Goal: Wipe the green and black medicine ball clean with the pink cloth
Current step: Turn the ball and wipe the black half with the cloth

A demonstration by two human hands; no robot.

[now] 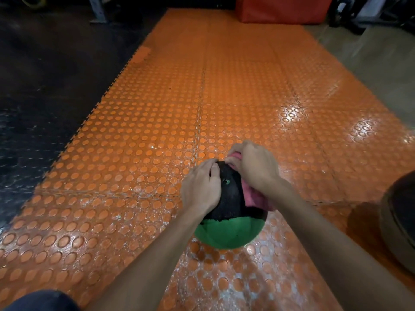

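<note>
Black floor: a dark rubber floor (40,90) fills the left side of the frame, with metal legs (97,10) at the upper left.
Orange mat: a shiny mat (139,135) with round bumps runs up the middle, made of tiles locked together.
Left hand: the left hand (199,189) lies spread on the left side of the ball, fingers curled over the top. It grips the ball to keep it from rolling.
Ball: the medicine ball (229,212) sits on the mat, low and a little right of the middle of the frame. Its top is black and its near side is green.
Cloth: the pink cloth (253,196) is pressed on the upper right of the ball.
Right hand: the right hand (253,167) is closed around the cloth, bunching it up.
How to wipe well: I think it helps to push firmly, rub in small rounds, and turn the ball so the green part gets cleaned too. The shiny mat may be slippery, so the left hand should hold tight.
Far end: a red padded block (283,7) stands at the top right.
Right edge: another dark round ball (402,221) sits there, partly cut off. A pale floor (381,63) lies beyond the mat.
</note>
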